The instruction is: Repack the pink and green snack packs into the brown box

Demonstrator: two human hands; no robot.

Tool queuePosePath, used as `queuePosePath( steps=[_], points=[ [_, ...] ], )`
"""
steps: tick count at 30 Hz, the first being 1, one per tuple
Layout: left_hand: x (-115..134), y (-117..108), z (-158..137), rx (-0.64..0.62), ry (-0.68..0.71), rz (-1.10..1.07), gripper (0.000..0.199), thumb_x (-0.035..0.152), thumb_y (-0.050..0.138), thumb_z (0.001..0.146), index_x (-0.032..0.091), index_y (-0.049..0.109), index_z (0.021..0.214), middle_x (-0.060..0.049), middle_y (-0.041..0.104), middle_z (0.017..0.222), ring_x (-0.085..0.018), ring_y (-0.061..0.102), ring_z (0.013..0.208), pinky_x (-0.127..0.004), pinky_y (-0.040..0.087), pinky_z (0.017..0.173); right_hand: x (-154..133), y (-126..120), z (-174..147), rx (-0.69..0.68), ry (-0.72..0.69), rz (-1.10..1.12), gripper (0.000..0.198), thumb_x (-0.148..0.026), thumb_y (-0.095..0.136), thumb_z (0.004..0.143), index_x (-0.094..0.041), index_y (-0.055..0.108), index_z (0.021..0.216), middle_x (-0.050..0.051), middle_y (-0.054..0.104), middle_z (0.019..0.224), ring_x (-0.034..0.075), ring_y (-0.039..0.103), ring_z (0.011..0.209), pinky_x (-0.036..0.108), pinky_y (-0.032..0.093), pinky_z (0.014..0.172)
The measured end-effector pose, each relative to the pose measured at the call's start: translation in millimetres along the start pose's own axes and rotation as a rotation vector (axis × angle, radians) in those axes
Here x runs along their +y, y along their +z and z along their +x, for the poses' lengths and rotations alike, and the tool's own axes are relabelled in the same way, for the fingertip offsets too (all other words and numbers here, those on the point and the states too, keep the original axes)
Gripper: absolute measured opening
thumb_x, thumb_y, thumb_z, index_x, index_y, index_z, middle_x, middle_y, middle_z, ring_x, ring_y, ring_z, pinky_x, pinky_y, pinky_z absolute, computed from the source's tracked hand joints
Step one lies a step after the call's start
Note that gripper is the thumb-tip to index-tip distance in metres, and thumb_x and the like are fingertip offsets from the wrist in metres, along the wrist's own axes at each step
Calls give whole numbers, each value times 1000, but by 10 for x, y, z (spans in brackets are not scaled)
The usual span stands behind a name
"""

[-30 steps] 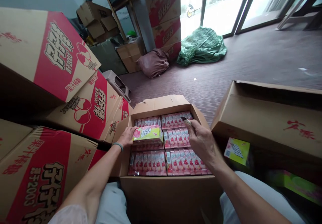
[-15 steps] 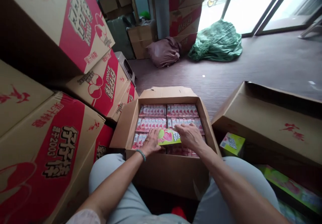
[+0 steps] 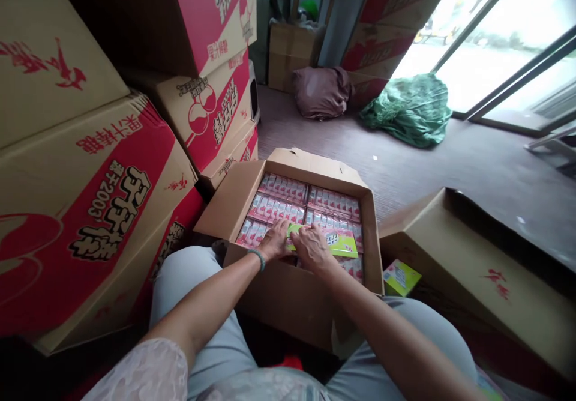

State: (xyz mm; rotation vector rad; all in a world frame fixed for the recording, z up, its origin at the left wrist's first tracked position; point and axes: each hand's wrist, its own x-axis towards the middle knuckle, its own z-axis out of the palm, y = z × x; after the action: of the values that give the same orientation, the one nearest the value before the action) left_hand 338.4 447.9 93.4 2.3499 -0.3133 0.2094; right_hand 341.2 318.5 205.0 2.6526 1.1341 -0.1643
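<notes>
A flat green and pink candy box (image 3: 344,245) lies over the front rows of packs in an open cardboard carton (image 3: 301,284) between my knees. My left hand (image 3: 275,242) is closed round the box's left end, with a beaded bracelet on the wrist. Beside it, my right hand (image 3: 312,250) curls over the box's left half, fingers closed on it. Its right half shows past my knuckles. Rows of pink-and-white wrapped packs (image 3: 281,209) fill the carton. My hands partly hide the box and the packs under it.
Red and tan printed cartons (image 3: 112,209) are stacked at my left. A tilted open carton (image 3: 477,269) stands on my right, with another green box (image 3: 402,277) beside it. Farther off lie a purple sack (image 3: 321,92) and a green sack (image 3: 409,110), near glass doors.
My right hand has slid left along the green box, close to my left hand, uncovering the box's right end. The whole view has turned, so the surroundings appear shifted and tilted.
</notes>
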Motion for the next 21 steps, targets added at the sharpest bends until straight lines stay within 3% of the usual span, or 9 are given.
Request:
queuePosePath(
  steps=[3, 7, 13, 21],
  points=[
    [25, -48, 3, -23, -17, 27, 67, 34, 79, 59, 16, 46, 114, -14, 53, 116, -32, 50, 115, -49, 44, 99, 61, -10, -44, -29, -12, -61, 25, -13, 38, 91, -13, 63, 97, 13, 66, 89, 22, 61, 80, 35, 27, 85],
    [95, -120, 4, -54, -14, 69, 68, 40, 79, 59, 13, 47, 112, -15, 52, 113, -31, 52, 110, -44, 45, 99, 406, 52, -245, -88, 17, -116, 29, -11, 36, 92, -13, 63, 100, 12, 66, 84, 21, 60, 76, 35, 27, 84],
    [162, -77, -16, -99, 24, 92, 66, 23, 71, 63, 16, 43, 122, -12, 51, 117, -27, 49, 114, -41, 43, 102, 871, 225, -606, -69, 46, -115, 27, -11, 39, 91, -16, 63, 102, 10, 66, 84, 19, 59, 77, 33, 26, 80],
    [114, -6, -2, -84, 29, 110, 66, 23, 67, 64, 16, 41, 125, -12, 49, 121, -28, 47, 117, -40, 43, 104, 1553, 219, -1213, -114, 259, -106, 24, -13, 42, 89, -18, 65, 91, 8, 70, 82, 19, 63, 77, 34, 26, 78]
  ],
)
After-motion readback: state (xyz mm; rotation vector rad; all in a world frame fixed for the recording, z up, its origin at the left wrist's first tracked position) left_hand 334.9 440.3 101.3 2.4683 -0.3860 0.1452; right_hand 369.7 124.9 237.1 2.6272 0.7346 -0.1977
